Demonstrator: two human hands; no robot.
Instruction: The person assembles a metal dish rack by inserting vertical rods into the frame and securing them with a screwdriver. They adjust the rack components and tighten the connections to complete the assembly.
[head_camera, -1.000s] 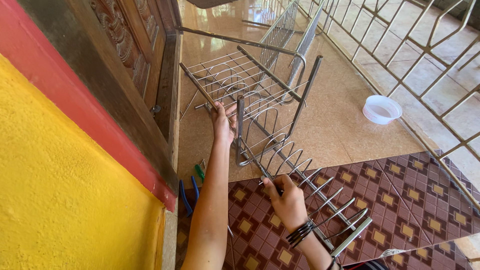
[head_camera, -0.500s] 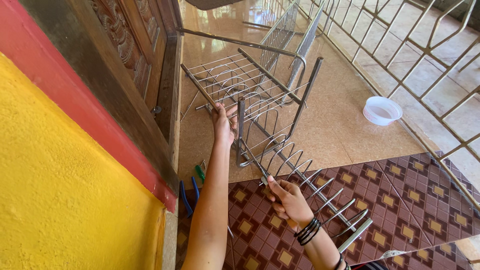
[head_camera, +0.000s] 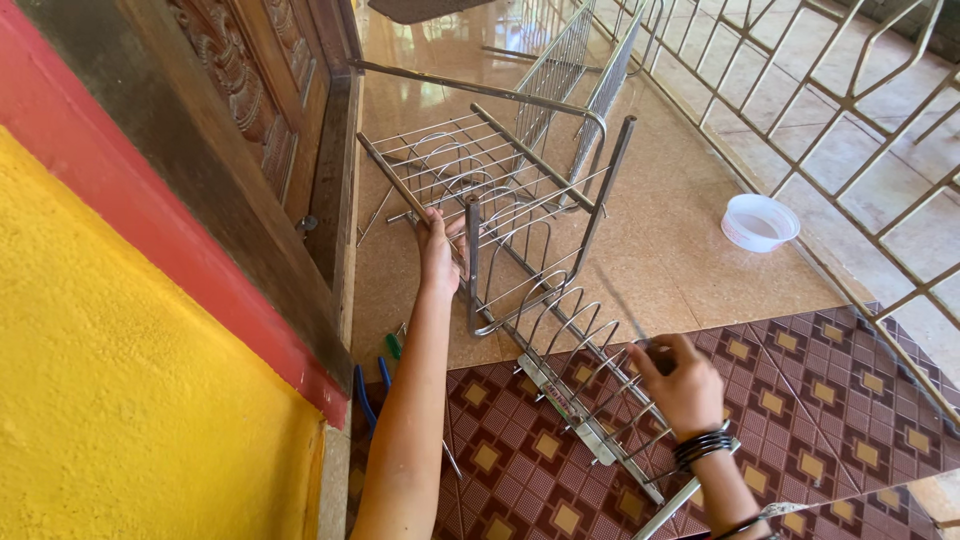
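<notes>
- Gripping an upright post of the metal dish rack (head_camera: 520, 230), the left hand (head_camera: 438, 250) is closed round it — fingers partly hidden.
- Right hand (head_camera: 680, 385), at 5 o'clock, pinches a wire loop.
- White bowl (head_camera: 758, 222) sits at 2 o'clock; the tools (head_camera: 385, 365) are half hidden by the arm.

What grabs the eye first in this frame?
The metal dish rack lying on its side mid-frame, left hand gripping an upright post, right hand on the wire loops lower right. Next, the yellow wall filling the left, and a white bowl on the tan floor at right.
</notes>
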